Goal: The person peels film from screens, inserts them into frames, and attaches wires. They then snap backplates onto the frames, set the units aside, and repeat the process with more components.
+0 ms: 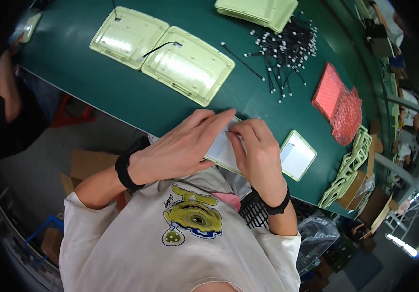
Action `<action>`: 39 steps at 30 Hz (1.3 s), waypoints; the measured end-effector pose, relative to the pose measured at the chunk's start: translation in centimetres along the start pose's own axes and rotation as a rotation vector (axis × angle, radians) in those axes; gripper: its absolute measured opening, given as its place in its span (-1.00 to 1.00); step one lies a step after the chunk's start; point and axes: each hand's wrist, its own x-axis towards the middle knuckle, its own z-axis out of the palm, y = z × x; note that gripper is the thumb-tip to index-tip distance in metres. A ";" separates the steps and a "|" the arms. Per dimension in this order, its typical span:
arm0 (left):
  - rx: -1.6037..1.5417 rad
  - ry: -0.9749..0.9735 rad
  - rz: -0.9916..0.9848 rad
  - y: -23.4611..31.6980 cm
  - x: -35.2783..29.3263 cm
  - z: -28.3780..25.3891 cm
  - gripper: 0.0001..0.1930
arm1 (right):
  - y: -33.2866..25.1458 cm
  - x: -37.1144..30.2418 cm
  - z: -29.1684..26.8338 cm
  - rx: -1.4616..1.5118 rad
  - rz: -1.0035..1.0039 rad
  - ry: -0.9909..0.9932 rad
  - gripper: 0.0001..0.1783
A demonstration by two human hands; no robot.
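A small white panel with a pale green frame [222,155] lies under my hands at the table's near edge. My left hand [178,145] reaches across its left side. The fingers are long and close together, the fingertips by the far corner and the thumb at the near edge, so the hand holds the panel. Over the panel's right part, my right hand [259,152] has its fingers bent, with thumb and forefinger pinched near the white surface. Whatever is between those fingertips is hidden. To the right, a similar white panel in a green frame [297,155] rests on the table.
Two pale green trays, a left one [127,36] and a right one [188,65], carry black leads. Beyond are stacked green covers [258,10] and a heap of black cables [287,46]. Red bubble wrap [340,104] and green frames [348,165] lie right. Another person's arm [9,85] shows left.
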 end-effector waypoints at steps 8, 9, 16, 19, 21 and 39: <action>-0.082 0.012 0.007 -1.8 0.0 0.6 0.25 | -1.3 0.2 0.7 -0.156 -0.026 -0.004 -0.76; -0.091 0.013 0.002 -1.9 -0.1 0.7 0.25 | -1.5 0.1 0.8 -0.198 -0.022 0.010 -0.76; -0.100 0.056 0.030 -1.9 -0.2 1.1 0.26 | -1.6 -0.2 1.0 -0.245 -0.001 -0.032 -0.77; -0.098 0.072 0.042 -2.1 -0.3 1.2 0.26 | -1.5 -0.4 1.6 -0.240 0.012 -0.012 -0.78; -0.099 0.080 0.045 -2.2 -0.3 1.2 0.26 | -1.6 -0.5 2.0 -0.227 0.029 0.018 -0.78; 0.185 0.052 0.088 -0.6 0.5 0.0 -0.10 | 1.3 0.8 -6.3 -0.125 0.167 0.054 -0.86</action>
